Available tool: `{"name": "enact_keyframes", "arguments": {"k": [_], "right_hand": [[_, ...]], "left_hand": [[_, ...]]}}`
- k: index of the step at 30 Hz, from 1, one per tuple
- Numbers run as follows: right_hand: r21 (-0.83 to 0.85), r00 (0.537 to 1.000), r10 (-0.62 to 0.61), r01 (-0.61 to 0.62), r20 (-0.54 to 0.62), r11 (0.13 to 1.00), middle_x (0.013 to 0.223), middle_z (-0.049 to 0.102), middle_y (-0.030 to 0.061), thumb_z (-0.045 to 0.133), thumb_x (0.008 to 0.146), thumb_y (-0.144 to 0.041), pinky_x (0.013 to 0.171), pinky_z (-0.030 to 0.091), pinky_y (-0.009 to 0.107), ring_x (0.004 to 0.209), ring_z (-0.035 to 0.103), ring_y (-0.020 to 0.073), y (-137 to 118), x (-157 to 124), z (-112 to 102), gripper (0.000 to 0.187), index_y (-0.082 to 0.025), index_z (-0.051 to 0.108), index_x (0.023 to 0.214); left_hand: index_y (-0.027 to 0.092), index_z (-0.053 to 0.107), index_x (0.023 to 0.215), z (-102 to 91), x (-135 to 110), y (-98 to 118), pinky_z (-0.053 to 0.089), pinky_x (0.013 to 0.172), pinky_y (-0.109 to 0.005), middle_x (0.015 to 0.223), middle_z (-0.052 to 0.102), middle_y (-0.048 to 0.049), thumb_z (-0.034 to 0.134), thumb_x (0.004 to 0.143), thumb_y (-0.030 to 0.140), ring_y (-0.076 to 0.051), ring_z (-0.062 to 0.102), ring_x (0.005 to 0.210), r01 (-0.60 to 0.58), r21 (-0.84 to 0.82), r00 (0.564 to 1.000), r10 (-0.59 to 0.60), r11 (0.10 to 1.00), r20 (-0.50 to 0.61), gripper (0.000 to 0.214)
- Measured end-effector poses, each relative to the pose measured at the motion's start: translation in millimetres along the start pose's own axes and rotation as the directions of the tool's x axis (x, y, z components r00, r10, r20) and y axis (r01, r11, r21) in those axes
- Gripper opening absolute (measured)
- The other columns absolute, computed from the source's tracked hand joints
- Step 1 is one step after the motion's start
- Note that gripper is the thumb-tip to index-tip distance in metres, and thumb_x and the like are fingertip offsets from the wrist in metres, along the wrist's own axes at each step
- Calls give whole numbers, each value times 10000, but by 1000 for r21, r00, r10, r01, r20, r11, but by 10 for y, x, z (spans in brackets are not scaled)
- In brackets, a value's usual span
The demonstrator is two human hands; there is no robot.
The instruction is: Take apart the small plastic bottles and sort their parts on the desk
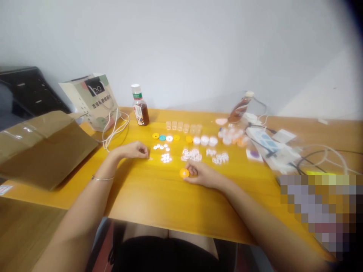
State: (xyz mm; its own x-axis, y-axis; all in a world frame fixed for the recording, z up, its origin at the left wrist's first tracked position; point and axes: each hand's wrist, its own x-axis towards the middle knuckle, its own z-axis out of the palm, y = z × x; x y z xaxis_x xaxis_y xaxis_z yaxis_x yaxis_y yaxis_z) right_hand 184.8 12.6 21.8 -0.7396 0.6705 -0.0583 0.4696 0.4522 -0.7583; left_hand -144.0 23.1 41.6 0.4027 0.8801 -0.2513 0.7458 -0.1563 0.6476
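My right hand (202, 174) rests on the yellow table (159, 196) with its fingers curled around a small orange disc (184, 173). My left hand (133, 150) lies further left, fingers pinched together over a tiny pale piece (149, 158) on the tabletop; whether it grips the piece is unclear. Just beyond both hands lie clusters of small white parts (193, 155), a row of coloured discs (166, 138) and a row of clear little cups (183, 126).
A brown-liquid bottle (140, 107) and a paper bag (95, 100) stand at the back left, and a cardboard box (42, 147) lies on the left. A second bottle (240, 107), cables and a power strip (272, 145) crowd the right.
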Motion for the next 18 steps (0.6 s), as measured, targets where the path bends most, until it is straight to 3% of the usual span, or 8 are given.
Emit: {"name": "enact_keyframes", "arguments": {"k": [13,15,18], "right_hand": [[-18,999,-32,32,4,999,656,390,-46,589,703,-286,532,289,216,580,368,93,5,-2,3,187,-198,473,820],[-18,999,-37,37,9,999,655,387,-47,582,707,-285,534,294,217,580,369,93,1,-5,0,176,-199,475,818],[-14,999,-42,42,11,999,658,391,-45,574,717,-288,536,301,219,582,375,94,-6,-14,-6,160,-201,477,811]], "left_hand": [[143,673,759,17,14,31,387,606,-188,750,658,-13,561,694,305,-115,542,661,-2,43,1000,1,999,23,207],[142,665,750,19,9,74,376,584,-189,732,646,-10,555,716,357,-113,531,644,23,82,1000,-22,996,-13,244],[130,632,722,60,19,185,349,539,-194,667,604,-2,514,759,423,-100,491,583,36,144,985,-11,989,-171,318]]}}
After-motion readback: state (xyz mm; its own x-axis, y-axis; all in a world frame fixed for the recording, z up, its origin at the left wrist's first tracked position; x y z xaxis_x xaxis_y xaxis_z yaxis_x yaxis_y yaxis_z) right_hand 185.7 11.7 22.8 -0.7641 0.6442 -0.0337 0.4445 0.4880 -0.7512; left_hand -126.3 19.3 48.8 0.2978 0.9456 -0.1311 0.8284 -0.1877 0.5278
